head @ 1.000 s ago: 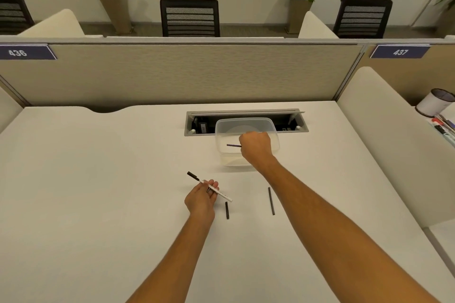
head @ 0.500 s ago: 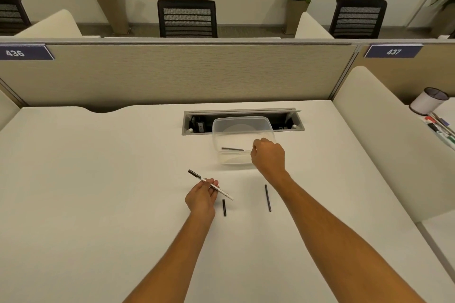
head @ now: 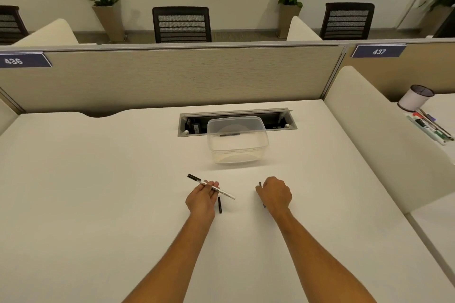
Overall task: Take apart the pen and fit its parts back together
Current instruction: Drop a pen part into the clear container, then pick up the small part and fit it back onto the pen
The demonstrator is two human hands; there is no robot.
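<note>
Your left hand (head: 202, 198) has its grip pinched around the white pen barrel (head: 211, 186), which slants with its black end toward the far left of the tabletop (head: 98, 179). Your right hand (head: 274, 194) is curled down over a thin black rod (head: 260, 184); whether that grip is actually closed on it, you cannot tell. A short black pen piece (head: 219, 205) lies on the tabletop just beside your left hand. Toward the far edge, the clear plastic container (head: 237, 139) holds one slim dark pen part (head: 229, 134), lying crosswise inside. It sits in front of the open cable tray (head: 280, 119).
</note>
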